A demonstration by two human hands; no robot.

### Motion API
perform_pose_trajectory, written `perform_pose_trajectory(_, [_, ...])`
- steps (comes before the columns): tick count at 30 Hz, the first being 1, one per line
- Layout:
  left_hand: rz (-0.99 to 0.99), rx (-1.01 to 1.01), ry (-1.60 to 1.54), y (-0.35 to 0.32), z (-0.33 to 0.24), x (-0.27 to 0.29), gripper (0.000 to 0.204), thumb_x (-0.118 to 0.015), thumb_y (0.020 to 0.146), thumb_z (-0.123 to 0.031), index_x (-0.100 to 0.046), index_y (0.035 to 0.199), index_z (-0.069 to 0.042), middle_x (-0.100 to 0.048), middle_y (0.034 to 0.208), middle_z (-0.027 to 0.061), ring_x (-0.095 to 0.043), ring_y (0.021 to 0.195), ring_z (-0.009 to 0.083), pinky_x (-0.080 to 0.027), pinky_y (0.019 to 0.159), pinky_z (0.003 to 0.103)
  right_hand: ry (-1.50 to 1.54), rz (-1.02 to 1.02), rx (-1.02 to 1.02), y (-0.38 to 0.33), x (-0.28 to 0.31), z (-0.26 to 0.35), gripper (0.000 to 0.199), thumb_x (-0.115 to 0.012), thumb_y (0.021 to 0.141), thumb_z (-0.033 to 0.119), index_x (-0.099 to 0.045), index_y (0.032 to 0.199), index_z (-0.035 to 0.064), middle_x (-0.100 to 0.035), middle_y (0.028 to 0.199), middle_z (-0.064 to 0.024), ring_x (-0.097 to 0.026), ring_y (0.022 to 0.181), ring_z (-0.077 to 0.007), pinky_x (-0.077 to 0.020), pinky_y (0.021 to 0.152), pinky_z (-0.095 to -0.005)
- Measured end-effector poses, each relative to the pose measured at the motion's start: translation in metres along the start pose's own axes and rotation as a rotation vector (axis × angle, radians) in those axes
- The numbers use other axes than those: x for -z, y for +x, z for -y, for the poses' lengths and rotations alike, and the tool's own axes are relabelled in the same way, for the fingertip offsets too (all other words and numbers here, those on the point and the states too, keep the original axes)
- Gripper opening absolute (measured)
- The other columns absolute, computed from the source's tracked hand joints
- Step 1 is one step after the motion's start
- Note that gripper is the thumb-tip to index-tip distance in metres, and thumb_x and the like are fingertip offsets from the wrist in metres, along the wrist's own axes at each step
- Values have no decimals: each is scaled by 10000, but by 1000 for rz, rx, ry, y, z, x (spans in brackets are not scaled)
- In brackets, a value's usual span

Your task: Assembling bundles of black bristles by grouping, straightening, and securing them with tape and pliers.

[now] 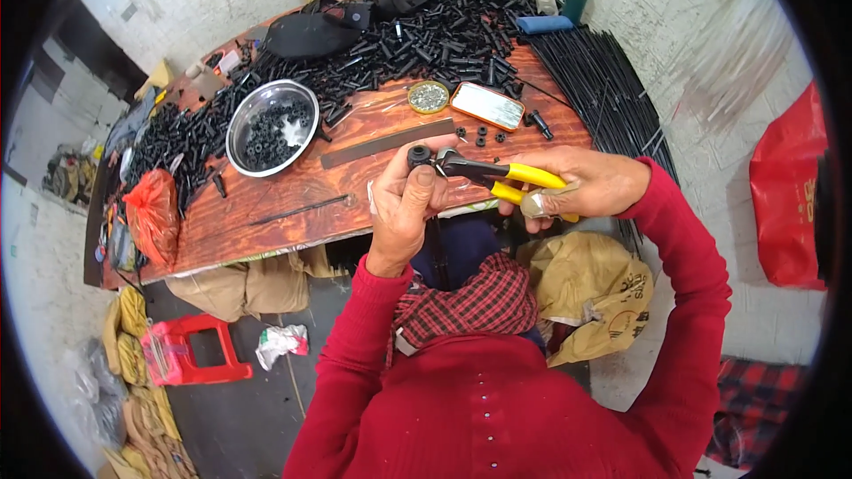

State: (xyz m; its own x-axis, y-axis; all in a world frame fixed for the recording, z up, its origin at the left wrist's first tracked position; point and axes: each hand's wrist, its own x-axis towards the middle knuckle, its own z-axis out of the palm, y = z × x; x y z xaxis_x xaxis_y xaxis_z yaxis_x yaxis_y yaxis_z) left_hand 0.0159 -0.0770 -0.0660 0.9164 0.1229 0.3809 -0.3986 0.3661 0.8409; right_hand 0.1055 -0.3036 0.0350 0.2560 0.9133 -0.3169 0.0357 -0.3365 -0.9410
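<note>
My left hand [399, 213] is closed around a black round-ended part [419, 156], its hollow-looking end facing up by the thumb. A thin black length shows below that hand; I cannot tell whether it belongs to the part. In my right hand [590, 179] are pliers with yellow handles [535, 176], the thumb wrapped in pale tape. The dark jaws of the pliers meet the side of the black part; what lies between them is too small to make out. Both hands are above the table's near edge.
On the reddish wooden table [293, 231] lie heaped black parts [426, 44], a metal bowl [238, 137] of small black pieces, a round tin [429, 97], a rectangular tin [488, 106], a flat bar [373, 146] and black rods [603, 80]. A red stool [191, 350] stands below left.
</note>
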Motion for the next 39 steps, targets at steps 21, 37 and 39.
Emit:
perform_pose_trajectory(21, [69,13,-193,2,2,8,575,-601,1005,-370,-498,1301,112,-348,618,-58,-272,506,30,-208,475,231,12,1,22,11,-10,3,195,-515,1022,206,-552,1112,37,-607,867,-33,-570,644,-81,-494,556,-238])
perform_pose_trajectory(37, [18,15,-169,-2,-6,15,613,-542,1018,-442,-511,1309,96,-479,717,-18,-325,533,24,-233,486,208,290,-170,-150,22,-70,-4,330,-441,1076,339,-520,1001,29,-469,607,5,-404,457,-54,-355,428,-214])
perform_pose_trajectory(39, [64,15,-238,-6,-6,18,613,-539,1021,-436,-499,1326,94,-443,692,-26,-304,523,27,-231,486,209,325,-108,-120,21,-61,-8,345,-453,1071,348,-528,1021,15,-501,633,-4,-444,472,-62,-376,440,-217])
